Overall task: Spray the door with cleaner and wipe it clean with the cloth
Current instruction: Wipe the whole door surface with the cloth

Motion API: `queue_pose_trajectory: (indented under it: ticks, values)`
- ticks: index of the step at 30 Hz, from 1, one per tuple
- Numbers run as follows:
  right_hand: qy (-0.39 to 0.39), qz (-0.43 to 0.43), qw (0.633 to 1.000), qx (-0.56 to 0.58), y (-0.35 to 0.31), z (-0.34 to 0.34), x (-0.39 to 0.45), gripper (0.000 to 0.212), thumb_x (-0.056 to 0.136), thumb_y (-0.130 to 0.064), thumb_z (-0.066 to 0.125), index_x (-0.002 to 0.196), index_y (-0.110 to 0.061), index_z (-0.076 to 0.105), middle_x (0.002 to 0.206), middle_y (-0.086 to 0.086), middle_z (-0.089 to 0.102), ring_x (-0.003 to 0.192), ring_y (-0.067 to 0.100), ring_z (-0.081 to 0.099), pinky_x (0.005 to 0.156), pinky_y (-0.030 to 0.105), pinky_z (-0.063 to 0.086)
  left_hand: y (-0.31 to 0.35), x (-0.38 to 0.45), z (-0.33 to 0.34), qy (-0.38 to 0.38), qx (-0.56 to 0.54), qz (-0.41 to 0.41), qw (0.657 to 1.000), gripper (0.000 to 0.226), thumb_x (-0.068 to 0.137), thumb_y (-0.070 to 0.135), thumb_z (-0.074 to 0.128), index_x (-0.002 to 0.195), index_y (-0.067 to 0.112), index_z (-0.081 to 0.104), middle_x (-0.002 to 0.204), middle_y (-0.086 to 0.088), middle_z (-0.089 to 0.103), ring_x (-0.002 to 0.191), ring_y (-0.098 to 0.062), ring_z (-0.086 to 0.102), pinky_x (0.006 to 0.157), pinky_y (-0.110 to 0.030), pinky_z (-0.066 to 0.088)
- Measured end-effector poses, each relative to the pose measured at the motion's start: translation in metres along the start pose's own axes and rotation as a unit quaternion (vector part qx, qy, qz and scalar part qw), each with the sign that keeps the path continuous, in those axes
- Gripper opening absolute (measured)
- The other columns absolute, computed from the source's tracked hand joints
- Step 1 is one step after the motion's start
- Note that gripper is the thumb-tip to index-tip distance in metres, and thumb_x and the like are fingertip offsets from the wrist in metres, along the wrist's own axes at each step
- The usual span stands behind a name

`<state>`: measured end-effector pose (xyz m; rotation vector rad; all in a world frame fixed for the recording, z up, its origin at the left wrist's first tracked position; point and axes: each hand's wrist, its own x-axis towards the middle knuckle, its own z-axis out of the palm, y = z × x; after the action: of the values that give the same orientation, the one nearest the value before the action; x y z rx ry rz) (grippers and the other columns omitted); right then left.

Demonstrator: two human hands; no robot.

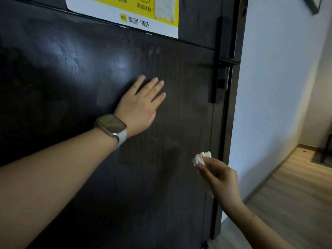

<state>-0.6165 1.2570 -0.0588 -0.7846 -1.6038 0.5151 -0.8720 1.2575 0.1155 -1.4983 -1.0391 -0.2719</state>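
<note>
The left hand (139, 103) lies flat on the dark door (71, 72) at mid-frame, fingers (156, 85) straight and slightly spread, palm against the panel; a watch (111, 125) with a pale strap sits on its wrist. At lower right, the right hand (218, 178) pinches a small crumpled white cloth (201, 158) between thumb and fingertips, held close to the door near its right edge; whether it touches the surface I cannot tell. A black lever handle (229, 61) and lock plate sit at upper right, a yellow-and-white poster (124, 13) at the top. Wooden floor (296, 186) shows at right.
</note>
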Motion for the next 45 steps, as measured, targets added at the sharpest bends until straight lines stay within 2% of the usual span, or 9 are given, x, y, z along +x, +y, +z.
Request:
queue_pose_trajectory:
  ticks: [12, 15, 19, 24, 28, 31, 37, 40, 45]
  values:
    - [0.032, 0.174, 0.984, 0.031, 0.147, -0.013, -0.022, 0.007, 0.09, -0.029, 0.07, 0.086, -0.026, 0.075, 0.075, -0.013, 0.068, 0.073, 0.003, 0.06, 0.07, 0.025, 0.046, 0.192, -0.056, 0.055, -0.1, -0.132, -0.064, 0.984, 0.054, 0.099, 0.028, 0.045, 0.151, 0.017, 0.038, 0.164, -0.011, 0.015, 0.152, -0.026, 0.014, 0.122, -0.05, 0.016]
    - [0.055, 0.255, 0.963, 0.065, 0.191, 0.007, -0.026, 0.017, 0.088, -0.03, 0.072, 0.096, -0.016, 0.077, 0.092, -0.005, 0.072, 0.087, 0.009, 0.066, 0.078, 0.031, 0.053, 0.22, -0.072, 0.075, -0.119, -0.112, -0.048, 0.985, 0.056, 0.101, 0.028, 0.044, 0.154, 0.018, 0.032, 0.165, -0.01, 0.011, 0.153, -0.025, 0.009, 0.123, -0.05, 0.013]
    - [0.081, 0.373, 0.916, 0.126, 0.243, 0.037, -0.048, 0.023, 0.083, -0.033, 0.077, 0.1, -0.017, 0.077, 0.095, 0.002, 0.074, 0.09, 0.017, 0.07, 0.083, 0.035, 0.057, 0.237, -0.085, 0.1, -0.141, -0.049, -0.068, 0.986, 0.055, 0.103, 0.033, 0.04, 0.155, 0.019, 0.028, 0.164, -0.009, 0.017, 0.152, -0.026, 0.015, 0.122, -0.048, 0.005]
    - [0.126, 0.515, 0.821, 0.21, 0.292, 0.075, -0.077, 0.012, 0.089, -0.014, 0.072, 0.079, -0.007, 0.069, 0.063, 0.006, 0.062, 0.05, 0.013, 0.059, 0.045, 0.025, 0.048, 0.242, -0.09, 0.117, -0.145, 0.067, -0.037, 0.986, 0.059, 0.106, 0.043, 0.027, 0.158, 0.019, 0.016, 0.165, -0.008, 0.016, 0.149, -0.029, 0.012, 0.119, -0.051, -0.001]
    - [0.157, 0.605, 0.735, 0.262, 0.335, 0.101, -0.101, 0.02, 0.084, -0.015, 0.076, 0.089, -0.001, 0.063, 0.086, 0.021, 0.066, 0.076, 0.03, 0.065, 0.071, 0.046, 0.056, 0.244, -0.091, 0.118, -0.15, 0.083, -0.036, 0.985, 0.059, 0.106, 0.042, 0.027, 0.158, 0.019, 0.013, 0.165, -0.008, 0.015, 0.148, -0.03, 0.01, 0.118, -0.052, 0.002]
    - [0.183, 0.629, 0.704, 0.274, 0.344, 0.113, -0.107, 0.018, 0.083, -0.016, 0.076, 0.081, -0.007, 0.062, 0.089, 0.021, 0.066, 0.081, 0.032, 0.065, 0.073, 0.047, 0.054, 0.246, -0.09, 0.118, -0.158, 0.085, -0.037, 0.983, 0.058, 0.106, 0.042, 0.026, 0.158, 0.02, 0.012, 0.165, -0.008, 0.016, 0.148, -0.029, 0.011, 0.117, -0.053, 0.004]
    - [0.228, 0.511, 0.786, 0.262, 0.302, 0.123, -0.072, 0.026, 0.086, -0.017, 0.074, 0.094, 0.006, 0.063, 0.085, 0.012, 0.066, 0.08, 0.018, 0.065, 0.076, 0.036, 0.057, 0.246, -0.091, 0.117, -0.154, 0.084, -0.041, 0.984, 0.058, 0.105, 0.041, 0.03, 0.158, 0.02, 0.017, 0.163, -0.009, 0.02, 0.147, -0.03, 0.013, 0.116, -0.055, 0.006]
    - [0.226, 0.482, 0.798, 0.281, 0.302, 0.125, -0.072, 0.016, 0.085, -0.015, 0.076, 0.082, -0.008, 0.061, 0.079, 0.004, 0.063, 0.073, 0.009, 0.064, 0.069, 0.023, 0.057, 0.245, -0.091, 0.117, -0.155, 0.091, -0.039, 0.983, 0.058, 0.105, 0.04, 0.03, 0.158, 0.02, 0.017, 0.163, -0.009, 0.02, 0.147, -0.031, 0.012, 0.116, -0.055, 0.006]
    - [0.25, 0.622, 0.698, 0.251, 0.353, 0.118, -0.11, 0.021, 0.087, -0.012, 0.073, 0.072, -0.01, 0.058, 0.071, 0.004, 0.061, 0.071, 0.02, 0.062, 0.059, 0.03, 0.052, 0.246, -0.09, 0.115, -0.164, 0.084, -0.049, 0.982, 0.058, 0.105, 0.041, 0.03, 0.158, 0.021, 0.017, 0.164, -0.009, 0.019, 0.147, -0.032, 0.013, 0.117, -0.056, 0.007]
